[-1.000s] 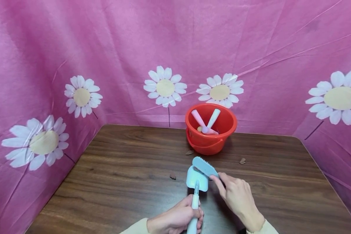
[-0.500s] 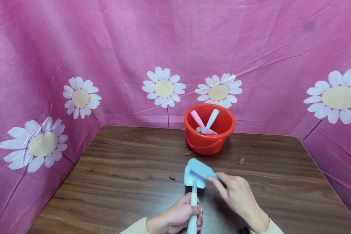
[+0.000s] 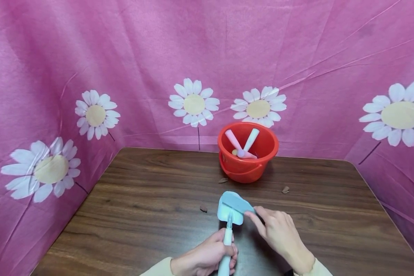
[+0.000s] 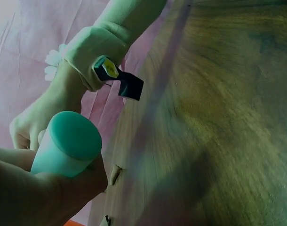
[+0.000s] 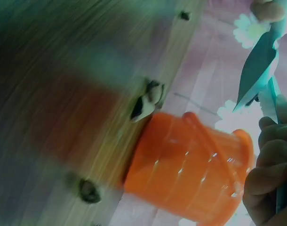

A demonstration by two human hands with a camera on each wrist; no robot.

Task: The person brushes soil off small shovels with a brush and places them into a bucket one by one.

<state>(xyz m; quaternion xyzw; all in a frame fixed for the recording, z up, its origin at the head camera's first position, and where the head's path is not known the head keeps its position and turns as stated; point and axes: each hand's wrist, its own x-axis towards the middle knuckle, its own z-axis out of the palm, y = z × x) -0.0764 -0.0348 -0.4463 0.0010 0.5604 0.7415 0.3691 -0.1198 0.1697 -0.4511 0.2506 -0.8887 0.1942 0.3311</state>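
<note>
My left hand (image 3: 214,251) grips the pale handle of a small light-blue shovel (image 3: 225,215), held over the table with its blade pointing away from me. In the left wrist view the round butt of the shovel handle (image 4: 76,136) juts out of the fist. My right hand (image 3: 279,230) pinches a light-blue brush (image 3: 237,203) between thumb and fingers. The brush head lies across the far part of the blade and covers some of it. Whether anything is on the blade cannot be told. From the right wrist, curled fingers (image 5: 270,174) show beside the blue tools.
A red bucket (image 3: 245,168) stands at the back of the wooden table (image 3: 141,214), holding pink and pale-handled toy tools. Dry leaf-like scraps lie left of the shovel (image 3: 203,209), before the bucket (image 3: 223,180) and to the right (image 3: 285,189). A pink daisy curtain (image 3: 141,57) hangs behind.
The brush turned from edge-on, bristles showing, to a flatter tilt, then dropped slightly nearer me over the blade. The shovel shifted slightly left. Bucket and scraps stay put.
</note>
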